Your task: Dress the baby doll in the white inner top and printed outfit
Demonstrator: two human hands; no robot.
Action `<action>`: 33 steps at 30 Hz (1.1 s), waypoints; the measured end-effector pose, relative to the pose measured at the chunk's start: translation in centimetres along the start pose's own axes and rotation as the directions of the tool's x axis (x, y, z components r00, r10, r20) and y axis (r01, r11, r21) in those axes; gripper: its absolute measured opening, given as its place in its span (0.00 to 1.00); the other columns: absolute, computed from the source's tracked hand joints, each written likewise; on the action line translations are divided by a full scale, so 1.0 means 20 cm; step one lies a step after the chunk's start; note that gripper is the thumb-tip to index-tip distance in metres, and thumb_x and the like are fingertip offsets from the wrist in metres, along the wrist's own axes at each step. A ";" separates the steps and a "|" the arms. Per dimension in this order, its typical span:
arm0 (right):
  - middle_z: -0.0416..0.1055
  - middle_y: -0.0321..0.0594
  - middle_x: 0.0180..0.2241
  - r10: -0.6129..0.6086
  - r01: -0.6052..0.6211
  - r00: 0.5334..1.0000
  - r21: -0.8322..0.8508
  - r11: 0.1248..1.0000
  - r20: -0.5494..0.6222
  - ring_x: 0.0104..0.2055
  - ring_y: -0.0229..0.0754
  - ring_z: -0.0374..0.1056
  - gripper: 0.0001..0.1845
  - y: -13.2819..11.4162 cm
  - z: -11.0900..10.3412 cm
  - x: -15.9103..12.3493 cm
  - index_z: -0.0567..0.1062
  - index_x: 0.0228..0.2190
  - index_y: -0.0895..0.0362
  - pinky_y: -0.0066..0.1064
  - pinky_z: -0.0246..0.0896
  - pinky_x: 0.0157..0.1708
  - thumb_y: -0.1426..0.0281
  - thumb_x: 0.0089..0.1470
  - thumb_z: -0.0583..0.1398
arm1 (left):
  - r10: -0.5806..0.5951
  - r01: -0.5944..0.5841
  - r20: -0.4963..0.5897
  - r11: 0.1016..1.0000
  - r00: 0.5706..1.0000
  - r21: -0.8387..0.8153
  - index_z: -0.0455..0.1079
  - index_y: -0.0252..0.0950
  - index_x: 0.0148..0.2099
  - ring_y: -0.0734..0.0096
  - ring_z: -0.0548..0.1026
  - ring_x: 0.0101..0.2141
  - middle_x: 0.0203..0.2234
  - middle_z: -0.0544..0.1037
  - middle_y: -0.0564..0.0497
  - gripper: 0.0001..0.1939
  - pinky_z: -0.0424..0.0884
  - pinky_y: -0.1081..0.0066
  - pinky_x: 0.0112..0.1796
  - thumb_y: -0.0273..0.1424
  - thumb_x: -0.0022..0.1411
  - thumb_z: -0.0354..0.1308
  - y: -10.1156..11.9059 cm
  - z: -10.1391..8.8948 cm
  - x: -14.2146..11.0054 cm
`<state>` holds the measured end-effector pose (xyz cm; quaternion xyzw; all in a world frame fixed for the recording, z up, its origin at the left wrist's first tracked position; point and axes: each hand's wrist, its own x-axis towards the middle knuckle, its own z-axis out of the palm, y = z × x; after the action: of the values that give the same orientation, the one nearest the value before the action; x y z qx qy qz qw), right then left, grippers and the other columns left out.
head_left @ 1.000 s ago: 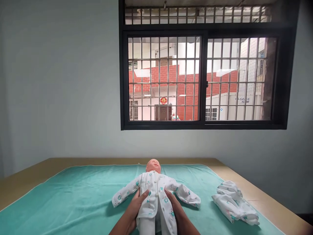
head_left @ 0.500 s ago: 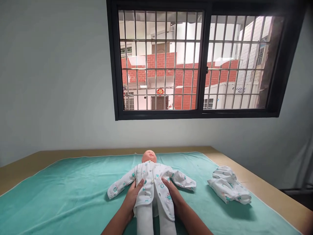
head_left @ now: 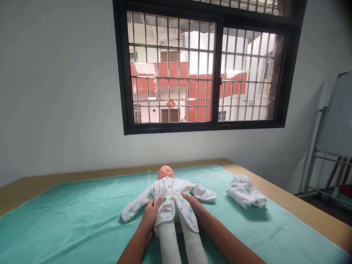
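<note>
1. Doll (head_left: 166, 172) lies face up in the near middle of the green sheet (head_left: 90, 216), head toward the far wall and legs toward the wearer, probably so that its whole front can be reached.
2. The left hand (head_left: 150, 217) and right hand (head_left: 196, 210) stand apart, each clasped on one flank of the torso. The thumbs rest on the patterned jacket (head_left: 164, 203); most of the fingers are hidden, and how firmly they press I cannot tell. A hold from both sides likely keeps the body level and centred.
3. The jacket's sleeves spread left and right, clear of the hands; its front meets at the chest and parts lower down.
4. The crumpled patterned cloth (head_left: 245, 193) lies to the right on the sheet, well apart from the doll, perhaps to be out of the way yet within reach.
5. Compared with half a second ago, the view has swung right: the window (head_left: 217, 84) sits further left and a board on a stand (head_left: 337, 113) shows at far right. The two-handed hold looks the same.
</note>
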<state>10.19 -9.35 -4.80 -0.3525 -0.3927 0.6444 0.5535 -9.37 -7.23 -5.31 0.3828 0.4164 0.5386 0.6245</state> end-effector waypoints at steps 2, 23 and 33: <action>0.78 0.44 0.40 0.018 -0.018 1.000 0.031 0.999 0.006 0.44 0.52 0.75 0.27 0.00 0.00 0.00 0.73 0.46 0.57 0.41 0.67 0.47 0.57 0.48 0.67 | 0.055 -0.055 0.007 0.996 0.998 0.068 0.74 0.32 0.50 0.53 0.75 0.52 0.51 0.77 0.40 0.20 0.69 0.60 0.54 0.35 0.57 0.65 0.00 -0.04 0.02; 0.71 0.51 0.52 -0.809 -0.288 0.563 -0.958 0.000 -0.169 0.58 0.62 0.60 0.15 -0.38 -1.16 -0.52 0.76 0.36 0.54 0.58 0.52 0.54 0.73 0.47 0.53 | 0.414 -0.266 -0.083 0.713 0.907 0.649 0.72 0.37 0.40 0.53 0.73 0.47 0.44 0.79 0.41 0.15 0.65 0.59 0.53 0.33 0.53 0.48 -0.06 -0.13 0.03; 0.75 0.51 0.44 -0.589 0.414 0.728 -0.459 0.786 -0.351 0.48 0.53 0.72 0.19 -0.56 -0.83 -0.59 0.75 0.41 0.53 0.46 0.71 0.43 0.57 0.56 0.52 | 0.553 -0.358 -0.116 0.671 0.825 0.649 0.73 0.39 0.34 0.52 0.75 0.44 0.37 0.80 0.45 0.13 0.69 0.59 0.49 0.33 0.52 0.48 0.00 -0.04 -0.07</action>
<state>31.39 -18.16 -1.84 -0.4705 -0.4334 0.2793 0.7160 -10.25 -8.61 -5.48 0.5656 0.5451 0.5698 0.2414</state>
